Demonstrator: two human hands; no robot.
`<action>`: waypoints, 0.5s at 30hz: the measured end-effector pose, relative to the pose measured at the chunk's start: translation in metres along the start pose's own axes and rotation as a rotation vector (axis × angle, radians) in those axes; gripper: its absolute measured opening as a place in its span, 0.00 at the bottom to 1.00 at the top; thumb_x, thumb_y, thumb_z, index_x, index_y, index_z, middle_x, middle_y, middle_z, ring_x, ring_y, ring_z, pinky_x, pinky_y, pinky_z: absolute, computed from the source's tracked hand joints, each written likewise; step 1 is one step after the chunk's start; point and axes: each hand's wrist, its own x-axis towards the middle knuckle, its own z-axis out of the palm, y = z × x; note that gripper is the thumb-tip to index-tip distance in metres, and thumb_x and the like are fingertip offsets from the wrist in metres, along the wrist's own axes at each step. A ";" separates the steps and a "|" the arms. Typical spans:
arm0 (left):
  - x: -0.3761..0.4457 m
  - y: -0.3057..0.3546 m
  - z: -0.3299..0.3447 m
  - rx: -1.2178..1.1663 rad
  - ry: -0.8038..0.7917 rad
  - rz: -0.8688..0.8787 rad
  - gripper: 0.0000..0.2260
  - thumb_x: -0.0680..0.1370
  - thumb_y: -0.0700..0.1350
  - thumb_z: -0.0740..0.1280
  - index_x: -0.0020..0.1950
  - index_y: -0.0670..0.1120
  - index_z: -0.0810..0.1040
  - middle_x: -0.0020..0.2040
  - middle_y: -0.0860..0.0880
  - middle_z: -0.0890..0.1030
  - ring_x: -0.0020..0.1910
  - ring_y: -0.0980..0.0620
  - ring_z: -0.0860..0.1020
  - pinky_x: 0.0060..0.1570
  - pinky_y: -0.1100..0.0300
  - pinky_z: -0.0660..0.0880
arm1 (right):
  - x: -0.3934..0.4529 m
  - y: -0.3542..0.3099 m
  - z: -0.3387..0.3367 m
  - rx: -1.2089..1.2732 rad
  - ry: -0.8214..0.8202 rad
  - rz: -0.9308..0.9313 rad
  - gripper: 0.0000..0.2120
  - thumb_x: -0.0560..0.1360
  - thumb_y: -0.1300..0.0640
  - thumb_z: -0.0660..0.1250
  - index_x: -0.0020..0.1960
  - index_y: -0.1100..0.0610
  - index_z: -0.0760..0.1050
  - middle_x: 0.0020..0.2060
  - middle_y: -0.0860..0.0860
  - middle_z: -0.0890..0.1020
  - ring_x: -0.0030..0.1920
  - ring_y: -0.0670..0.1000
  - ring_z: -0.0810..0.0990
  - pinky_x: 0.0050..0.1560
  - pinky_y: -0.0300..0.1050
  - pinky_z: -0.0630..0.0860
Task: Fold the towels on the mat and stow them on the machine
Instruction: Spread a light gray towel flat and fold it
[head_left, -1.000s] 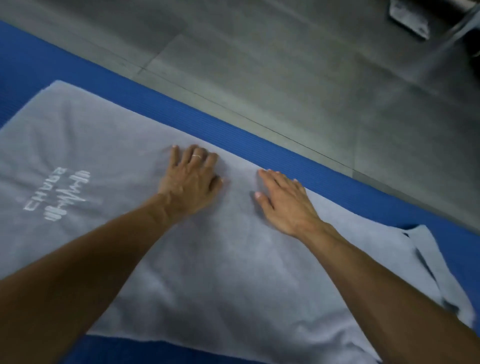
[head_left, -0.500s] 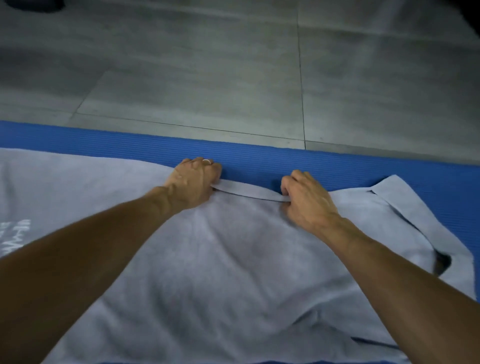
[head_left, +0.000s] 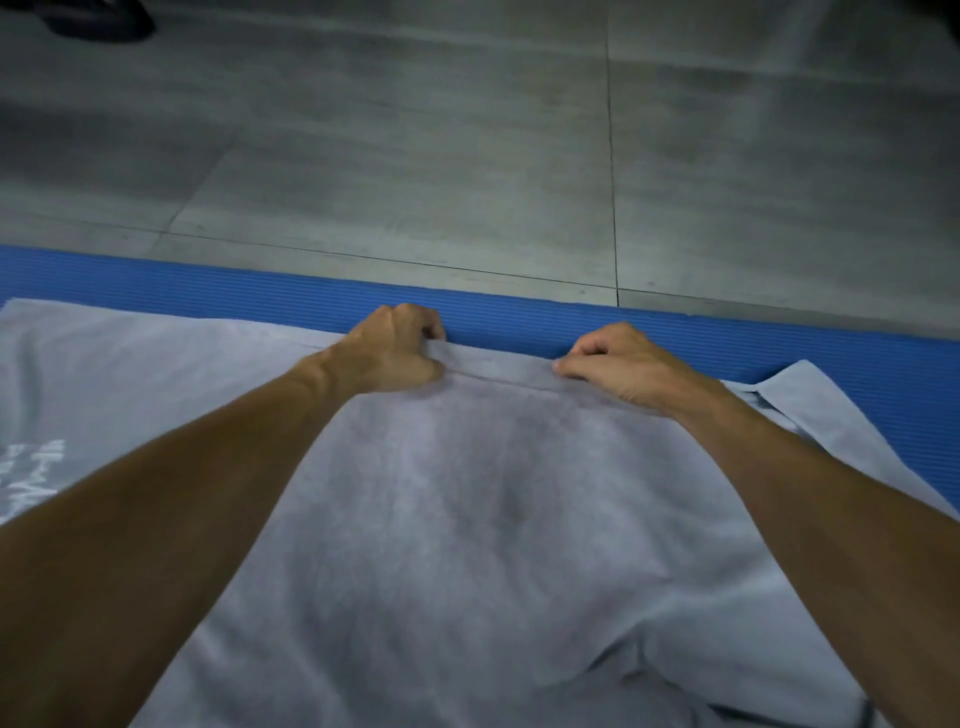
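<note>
A large grey towel (head_left: 483, 519) lies spread over the blue mat (head_left: 519, 317), with white print showing at its left side. My left hand (head_left: 395, 351) pinches the towel's far edge with curled fingers. My right hand (head_left: 618, 361) grips the same far edge a short way to the right. Between the two hands the hem is drawn taut and slightly lifted. The towel's right corner is folded over at the right. The machine is out of sight.
Grey tiled floor (head_left: 467, 156) stretches beyond the mat's far edge. A dark object (head_left: 93, 18) sits on the floor at the top left corner.
Both hands went from lying flat on the towel to clutching its far edge. They have since spread a little further apart along the hem.
</note>
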 end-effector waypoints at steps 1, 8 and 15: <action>0.004 0.001 -0.002 -0.056 -0.003 -0.008 0.08 0.71 0.44 0.70 0.49 0.51 0.78 0.46 0.52 0.79 0.46 0.51 0.76 0.41 0.62 0.69 | 0.003 0.000 -0.002 -0.003 0.016 0.001 0.08 0.71 0.51 0.71 0.39 0.55 0.81 0.38 0.49 0.82 0.40 0.48 0.78 0.41 0.43 0.71; 0.028 0.008 0.017 0.394 0.176 -0.032 0.14 0.77 0.44 0.63 0.62 0.49 0.74 0.60 0.46 0.75 0.61 0.44 0.72 0.63 0.48 0.64 | 0.019 0.007 0.013 -0.350 0.417 -0.085 0.10 0.74 0.53 0.68 0.55 0.50 0.78 0.52 0.50 0.81 0.59 0.55 0.75 0.59 0.51 0.66; 0.039 0.080 0.053 0.314 0.155 0.187 0.21 0.79 0.47 0.62 0.72 0.48 0.67 0.70 0.46 0.69 0.70 0.45 0.64 0.69 0.50 0.58 | -0.013 0.101 -0.070 -0.417 0.354 0.041 0.26 0.74 0.67 0.60 0.70 0.51 0.71 0.66 0.51 0.75 0.67 0.55 0.70 0.67 0.55 0.66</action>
